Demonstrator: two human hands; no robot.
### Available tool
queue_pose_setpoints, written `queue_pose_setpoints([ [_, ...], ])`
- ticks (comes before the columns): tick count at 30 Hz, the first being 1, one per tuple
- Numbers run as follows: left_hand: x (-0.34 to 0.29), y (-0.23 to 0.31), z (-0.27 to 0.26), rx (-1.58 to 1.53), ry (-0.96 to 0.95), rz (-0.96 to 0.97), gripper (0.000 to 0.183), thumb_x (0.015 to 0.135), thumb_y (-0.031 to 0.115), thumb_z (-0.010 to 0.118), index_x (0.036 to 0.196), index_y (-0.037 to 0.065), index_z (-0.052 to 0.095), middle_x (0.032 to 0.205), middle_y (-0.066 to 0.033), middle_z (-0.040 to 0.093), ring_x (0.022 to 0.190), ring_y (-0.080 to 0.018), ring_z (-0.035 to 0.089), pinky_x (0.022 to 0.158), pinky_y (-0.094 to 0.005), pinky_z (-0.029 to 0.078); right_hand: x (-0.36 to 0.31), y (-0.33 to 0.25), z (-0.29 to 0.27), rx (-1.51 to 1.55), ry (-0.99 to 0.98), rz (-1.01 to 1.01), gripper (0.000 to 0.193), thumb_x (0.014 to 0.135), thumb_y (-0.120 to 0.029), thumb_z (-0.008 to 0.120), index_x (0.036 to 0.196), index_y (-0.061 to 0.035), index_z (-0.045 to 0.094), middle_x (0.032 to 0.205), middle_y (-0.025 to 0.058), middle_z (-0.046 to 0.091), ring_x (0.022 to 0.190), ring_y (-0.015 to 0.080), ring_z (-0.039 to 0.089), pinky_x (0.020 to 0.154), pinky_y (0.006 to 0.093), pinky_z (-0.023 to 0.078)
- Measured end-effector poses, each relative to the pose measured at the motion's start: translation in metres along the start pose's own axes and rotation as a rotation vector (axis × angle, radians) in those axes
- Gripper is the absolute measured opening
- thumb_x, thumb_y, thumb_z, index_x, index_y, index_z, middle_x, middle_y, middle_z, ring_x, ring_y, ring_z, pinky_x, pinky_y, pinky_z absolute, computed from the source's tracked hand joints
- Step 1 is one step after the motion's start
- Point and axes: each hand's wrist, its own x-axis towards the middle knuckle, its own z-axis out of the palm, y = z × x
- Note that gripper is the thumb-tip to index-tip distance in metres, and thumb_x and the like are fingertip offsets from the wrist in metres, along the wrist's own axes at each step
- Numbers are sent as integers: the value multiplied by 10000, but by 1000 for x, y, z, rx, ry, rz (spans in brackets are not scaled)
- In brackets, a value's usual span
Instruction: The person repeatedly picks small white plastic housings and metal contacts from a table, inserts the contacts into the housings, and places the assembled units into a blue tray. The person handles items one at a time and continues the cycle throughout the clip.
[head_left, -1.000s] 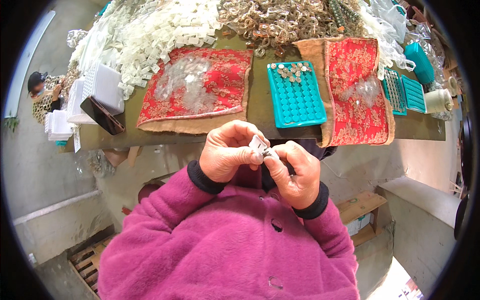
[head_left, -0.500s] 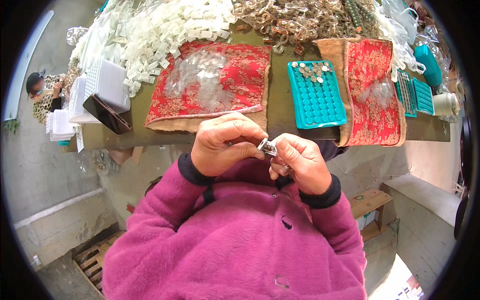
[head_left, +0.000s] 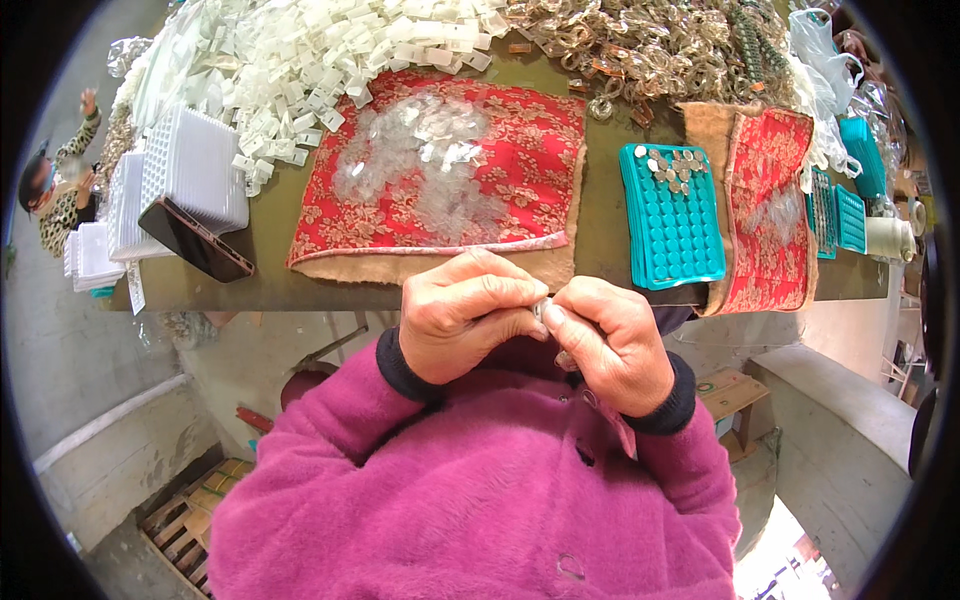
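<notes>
Over the table's near edge my two hands meet at the fingertips. My left hand (head_left: 468, 312) is closed in a pinch, thumb and forefinger on a small pale piece (head_left: 541, 309). From the other side, my right hand (head_left: 618, 345) grips the same piece, its thumb laid across it. Most of the piece is covered by the fingers, so its kind cannot be made out. Something small and shiny shows under the curled fingers of my right hand. Beyond my right hand stands a teal tray (head_left: 678, 240) with round pockets, bearing several small silvery discs (head_left: 672, 168).
A red floral cloth (head_left: 530, 140) carries a heap of thin clear pieces (head_left: 430, 175). A phone (head_left: 195, 240) leans on stacked white trays (head_left: 215, 150). Whitish plastic pieces (head_left: 330, 50) and coiled strands (head_left: 640, 50) lie piled behind. Another person (head_left: 70, 195) is at far left.
My fingertips have come together, with my right thumb now over the piece that showed between my hands. The view has shifted slightly. At far left the other person has raised a hand.
</notes>
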Motion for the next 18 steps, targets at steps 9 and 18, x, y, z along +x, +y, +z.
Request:
queue_pose_setpoints([
  [9,-8,-7,-9,-104,41,47,374,761,-3,897,1113,-30,775,1060,-166,756,903,-245,741,774,-341,607,13,4,4,330,-138,237,145,1032,-99,643,904,-31,631,727,4,641,625,56,614,563,222,481],
  [18,-10,-18,-7,-233,40,-40,316,797,7,877,1096,6,777,1023,-130,764,910,-253,748,794,-336,608,19,1,8,234,-103,204,166,1014,-41,631,854,-22,592,741,16,616,601,77,614,549,243,486],
])
